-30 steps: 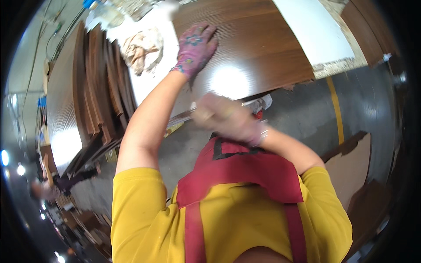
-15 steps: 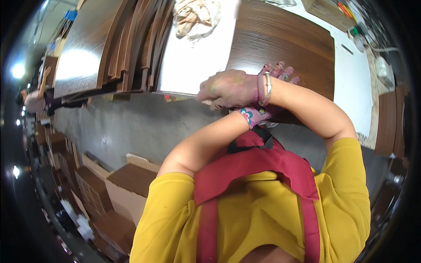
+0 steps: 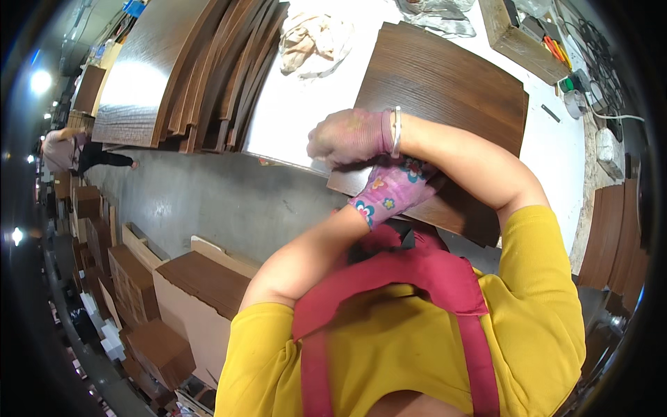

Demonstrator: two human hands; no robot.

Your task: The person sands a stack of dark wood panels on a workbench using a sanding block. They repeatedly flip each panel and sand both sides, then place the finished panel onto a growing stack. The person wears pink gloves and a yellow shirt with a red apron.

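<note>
My arms cross over a dark brown wood-grain board (image 3: 445, 76) on the white-topped table. My right hand (image 3: 351, 137), in a stained pinkish glove, is at the board's near left edge, its fingers curled. What they hold, if anything, is hidden. A bracelet (image 3: 397, 132) circles that wrist. Beneath the right wrist, my left hand (image 3: 403, 184) wears a purple flowered glove over the near part of the board. Its fingers are hidden behind the right forearm. The board's near edge reaches past the table's edge, close to my red apron (image 3: 396, 271).
Stacked brown boards (image 3: 201, 83) stand at the left beside a crumpled cloth (image 3: 314, 43). A wooden box of tools (image 3: 524, 42) lies at the far right. Cartons (image 3: 194, 306) fill the floor at lower left. Another person (image 3: 66, 149) is far left.
The board has shifted toward me and turned slightly, its near edge now lower. My left fingers, spread on the board before, are now hidden. My right hand stays curled near the left edge.
</note>
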